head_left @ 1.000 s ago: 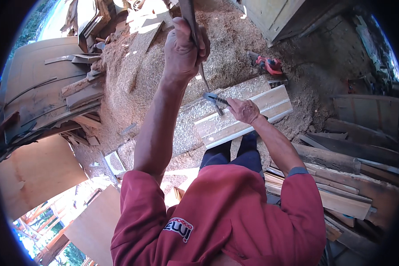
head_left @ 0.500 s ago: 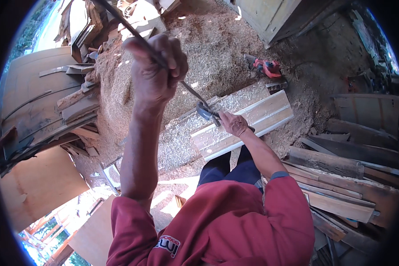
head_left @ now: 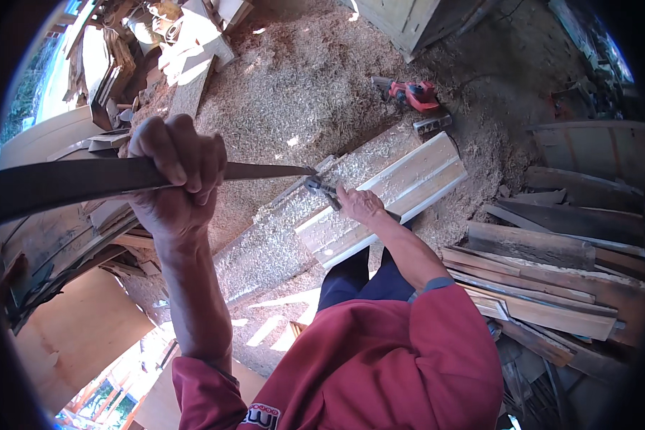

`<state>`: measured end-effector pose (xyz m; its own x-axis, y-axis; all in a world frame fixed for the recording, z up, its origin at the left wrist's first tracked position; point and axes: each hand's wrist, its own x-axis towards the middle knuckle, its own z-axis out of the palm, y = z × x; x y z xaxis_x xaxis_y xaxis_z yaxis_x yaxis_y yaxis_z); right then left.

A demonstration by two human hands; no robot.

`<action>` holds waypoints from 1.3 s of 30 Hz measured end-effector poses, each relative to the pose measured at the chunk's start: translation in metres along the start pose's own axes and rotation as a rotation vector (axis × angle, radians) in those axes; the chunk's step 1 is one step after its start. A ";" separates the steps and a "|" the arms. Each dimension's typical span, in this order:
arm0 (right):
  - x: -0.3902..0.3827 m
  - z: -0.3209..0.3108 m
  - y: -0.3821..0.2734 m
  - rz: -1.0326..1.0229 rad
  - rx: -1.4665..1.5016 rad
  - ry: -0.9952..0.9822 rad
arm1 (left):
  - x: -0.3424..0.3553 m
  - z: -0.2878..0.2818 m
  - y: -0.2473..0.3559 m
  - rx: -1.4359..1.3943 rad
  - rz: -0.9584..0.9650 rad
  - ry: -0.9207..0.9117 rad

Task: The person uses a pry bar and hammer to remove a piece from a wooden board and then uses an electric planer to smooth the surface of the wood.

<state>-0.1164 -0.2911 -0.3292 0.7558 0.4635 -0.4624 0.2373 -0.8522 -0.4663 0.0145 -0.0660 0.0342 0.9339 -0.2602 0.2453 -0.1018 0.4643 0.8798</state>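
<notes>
Sawdust (head_left: 279, 107) litters the floor (head_left: 512, 68); over boards (head_left: 426, 172), my left fingers (head_left: 186, 143) clench a bar (head_left: 72, 186), my right fingers (head_left: 347, 199) a tool (head_left: 327, 192) at its tip. Seemingly I'm working that end; next needs steadiness.

Long, flat, dark strip (head_left: 72, 184), gripped partway along and raised close to the camera, running nearly level from the left side of the view and looking narrower toward its far tip. That tip appears to meet the head of a dark hand tool (head_left: 327, 193), which is held by its handle and slants down rightward. The tool crosses the upper long edge of a pale grooved board (head_left: 424, 172), nearer its left end
</notes>
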 end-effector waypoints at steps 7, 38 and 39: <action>-0.013 0.006 -0.009 -0.197 0.101 0.229 | 0.001 0.001 0.004 0.021 0.016 -0.042; -0.063 -0.008 0.020 0.028 0.208 0.021 | -0.002 0.012 -0.002 0.059 0.068 0.016; -0.077 -0.009 0.023 0.028 0.201 0.027 | -0.003 0.013 -0.004 0.152 0.111 0.029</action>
<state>-0.1636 -0.3482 -0.2976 0.7771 0.4317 -0.4581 0.0919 -0.7978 -0.5959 0.0076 -0.0782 0.0358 0.9235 -0.1886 0.3342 -0.2533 0.3545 0.9001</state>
